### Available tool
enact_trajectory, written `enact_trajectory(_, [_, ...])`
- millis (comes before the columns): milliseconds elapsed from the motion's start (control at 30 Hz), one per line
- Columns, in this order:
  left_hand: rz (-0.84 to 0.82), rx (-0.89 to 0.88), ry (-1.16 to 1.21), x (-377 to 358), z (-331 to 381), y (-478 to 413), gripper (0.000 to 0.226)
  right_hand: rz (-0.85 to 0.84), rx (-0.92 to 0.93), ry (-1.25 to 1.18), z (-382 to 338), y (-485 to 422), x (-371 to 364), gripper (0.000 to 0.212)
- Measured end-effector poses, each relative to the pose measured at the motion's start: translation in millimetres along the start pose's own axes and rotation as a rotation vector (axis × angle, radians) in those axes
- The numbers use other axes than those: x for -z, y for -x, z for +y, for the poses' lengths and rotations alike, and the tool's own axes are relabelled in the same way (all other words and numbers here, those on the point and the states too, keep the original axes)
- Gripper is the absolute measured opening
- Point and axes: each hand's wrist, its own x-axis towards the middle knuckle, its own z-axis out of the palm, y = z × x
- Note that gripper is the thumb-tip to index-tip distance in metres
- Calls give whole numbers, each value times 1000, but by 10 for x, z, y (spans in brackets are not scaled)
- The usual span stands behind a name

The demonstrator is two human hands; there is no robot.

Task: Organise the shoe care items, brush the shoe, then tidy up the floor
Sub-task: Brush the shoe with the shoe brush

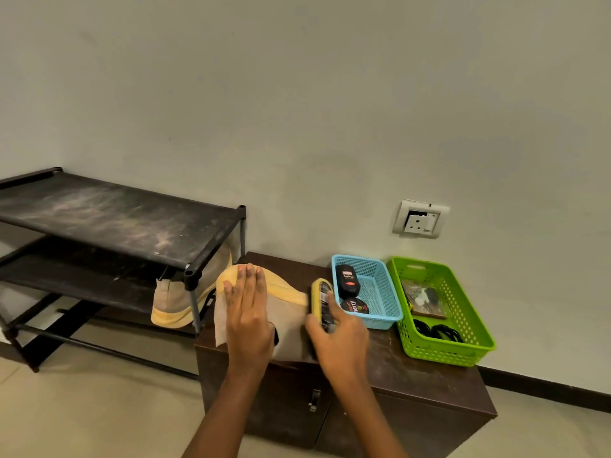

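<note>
From the head camera I see my left hand (248,314) flat, grip wide, on the beige yellow-edged cloth (291,325) atop the dark brown counter (400,366). My right hand (340,342) holds the yellow-backed brush (321,292) in its grip, beside the blue mesh basket (383,320).

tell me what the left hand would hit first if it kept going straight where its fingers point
Probably the wall behind the cabinet. The left hand lies flat on the shoe, fingers aimed past its yellow edge. The rack's corner post sits close to that line; depth is unclear.

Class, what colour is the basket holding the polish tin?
Light blue basket, clearest in the head view.
</note>
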Motion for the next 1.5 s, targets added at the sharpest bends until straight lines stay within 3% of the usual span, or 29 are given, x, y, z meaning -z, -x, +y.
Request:
enact_trajectory(100, [-7,-42,6,-11,33,14,86,47,-37,-16,78,23,9,59])
enact_trajectory(200, [-16,-82,-16,-8,26,-18,65,-101,162,-96,-177,192,-63,60])
enact_trajectory(267, [-18,-39,-10,-11,-1,-32,71,-120,224,-87,-173,217,-82,59])
enact_trajectory(433, [-15,-29,2,-3,18,4,90,37,9,19,187,0,5,60])
enact_trajectory(600, [0,-3,-14,-30,-70,-14,71,-87,229,-73,-13,207,-136,62])
enact_trajectory(700, [-14,20,-4,-18,-56,-6,73,-11,79,-26,251,43,-107,61])
enact_trajectory(800, [-3,16,-48,-33,-75,18,65,78,-78,-126,447,-34,-103,58])
enact_trajectory(1000, [-33,31,-139,0,-187,31,69,46,-31,-142,486,-3,-154,57])
enact_trajectory(1100, [-152,68,-198,38,-265,79,67,25,4,-147,497,-31,-155,56])
enact_trajectory(1233, [-503,198,-281,56,-325,188,60,27,37,-160,534,-93,-233,56])
enact_trajectory(1367, [-661,241,-287,32,-281,265,48,-100,31,-47,626,-172,-391,68])
enact_trajectory(1500, [-827,275,-327,-29,-263,249,38,-174,41,60,644,-207,-413,62])
